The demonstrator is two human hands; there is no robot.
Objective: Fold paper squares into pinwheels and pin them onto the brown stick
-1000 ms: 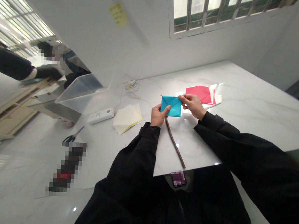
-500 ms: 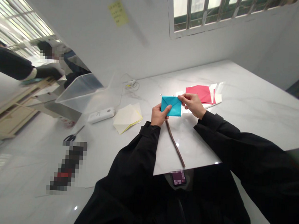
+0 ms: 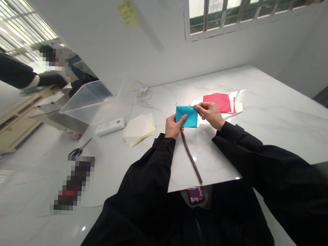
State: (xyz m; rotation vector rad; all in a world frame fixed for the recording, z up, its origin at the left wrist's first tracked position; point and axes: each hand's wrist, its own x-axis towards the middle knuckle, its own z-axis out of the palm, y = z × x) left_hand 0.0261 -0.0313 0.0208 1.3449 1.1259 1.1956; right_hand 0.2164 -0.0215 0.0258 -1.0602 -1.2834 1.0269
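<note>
A small blue paper envelope (image 3: pixel 191 120) is held up over the table, its folded flap lines facing me. My left hand (image 3: pixel 175 125) grips its left side, thumb across the front and fingers behind. With thumb and forefinger, my right hand (image 3: pixel 210 113) pinches the envelope's upper right corner. Below my left hand a thin brown stick (image 3: pixel 192 158) lies on the table, running toward the front edge. Red envelopes (image 3: pixel 217 102) with white paper lie just beyond my right hand. To the left of my left hand rests a pile of cream and yellow paper (image 3: pixel 139 129).
A white power strip (image 3: pixel 110 127), scissors (image 3: pixel 79 148) and a clear plastic bin (image 3: pixel 89 100) are on the left. A cable (image 3: pixel 143 92) lies by the wall. A blurred dark object (image 3: pixel 74 184) is at the lower left. Two people (image 3: pixel 13 65) are at the far left.
Both hands stay on the blue envelope with almost the same grip. The whole view has shifted very slightly; nothing else has visibly moved.
</note>
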